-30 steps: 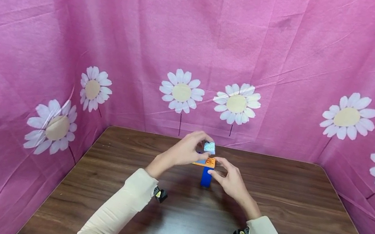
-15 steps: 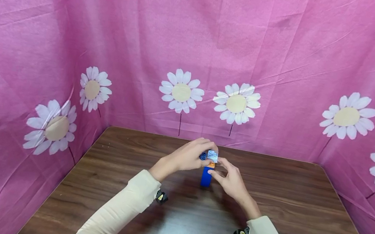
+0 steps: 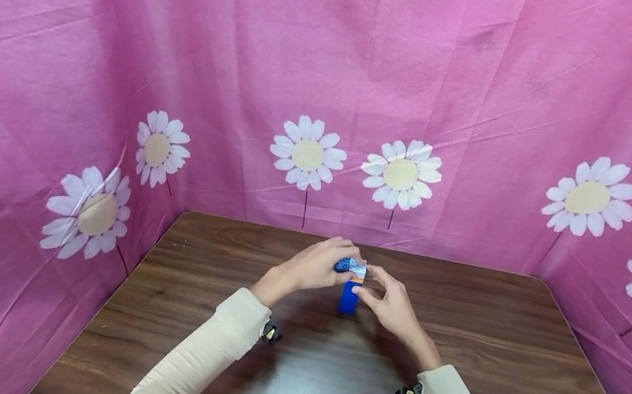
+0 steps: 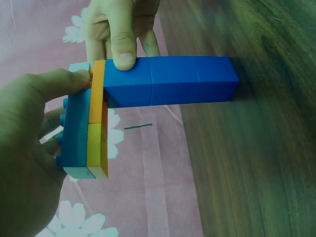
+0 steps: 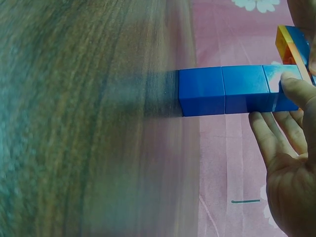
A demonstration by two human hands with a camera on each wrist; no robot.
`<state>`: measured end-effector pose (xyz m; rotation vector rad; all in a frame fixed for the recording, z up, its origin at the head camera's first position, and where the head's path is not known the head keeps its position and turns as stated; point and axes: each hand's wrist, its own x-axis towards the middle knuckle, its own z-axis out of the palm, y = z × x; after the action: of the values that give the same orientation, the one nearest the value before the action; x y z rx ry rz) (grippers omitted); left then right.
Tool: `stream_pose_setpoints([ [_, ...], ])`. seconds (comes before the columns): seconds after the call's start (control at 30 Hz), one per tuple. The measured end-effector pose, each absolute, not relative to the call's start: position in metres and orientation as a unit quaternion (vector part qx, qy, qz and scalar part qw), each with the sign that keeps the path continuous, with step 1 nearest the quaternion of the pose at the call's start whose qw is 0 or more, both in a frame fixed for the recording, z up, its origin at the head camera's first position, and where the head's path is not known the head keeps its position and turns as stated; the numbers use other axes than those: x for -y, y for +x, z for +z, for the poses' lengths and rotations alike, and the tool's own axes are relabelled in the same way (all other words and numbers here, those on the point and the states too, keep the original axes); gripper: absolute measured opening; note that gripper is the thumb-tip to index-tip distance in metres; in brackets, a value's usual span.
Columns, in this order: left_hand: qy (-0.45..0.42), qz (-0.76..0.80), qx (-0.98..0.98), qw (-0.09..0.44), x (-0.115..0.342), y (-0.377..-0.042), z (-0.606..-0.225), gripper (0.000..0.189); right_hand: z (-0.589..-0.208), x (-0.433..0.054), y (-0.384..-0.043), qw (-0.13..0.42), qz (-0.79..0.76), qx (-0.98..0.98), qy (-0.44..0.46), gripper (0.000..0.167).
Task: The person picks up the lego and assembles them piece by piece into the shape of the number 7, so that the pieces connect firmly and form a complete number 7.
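A blue tower [image 3: 347, 299] of three stacked bricks stands on the brown table [image 3: 513, 369]. An orange plate [image 4: 97, 123] lies across its top, with a light blue brick [image 3: 356, 268] seated on the plate. My left hand [image 3: 341, 262] grips that light blue brick [image 4: 76, 133] from the left, thumb on its edge. My right hand [image 3: 371, 288] pinches the tower's top brick between thumb and fingers. In the right wrist view the tower [image 5: 227, 90] and the orange plate [image 5: 291, 47] show beside my right hand [image 5: 289, 106].
Pink cloth with white daisies [image 3: 307, 154] walls the table on the left, back and right. Bare wood [image 3: 315, 392] lies between my sleeves and the front edge.
My left hand has brought the light blue brick down onto the orange plate. The right hand has kept its hold on the tower.
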<state>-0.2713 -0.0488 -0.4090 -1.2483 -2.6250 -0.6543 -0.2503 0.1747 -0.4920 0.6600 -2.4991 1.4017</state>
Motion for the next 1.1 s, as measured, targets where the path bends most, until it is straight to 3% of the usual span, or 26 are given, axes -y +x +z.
stream_pose_setpoints([
  [1.1, -0.434, -0.233, 0.865, 0.097, 0.051, -0.272, -0.415, 0.021, -0.496, -0.177, -0.253, 0.089, 0.484, 0.842, 0.219, 0.044],
])
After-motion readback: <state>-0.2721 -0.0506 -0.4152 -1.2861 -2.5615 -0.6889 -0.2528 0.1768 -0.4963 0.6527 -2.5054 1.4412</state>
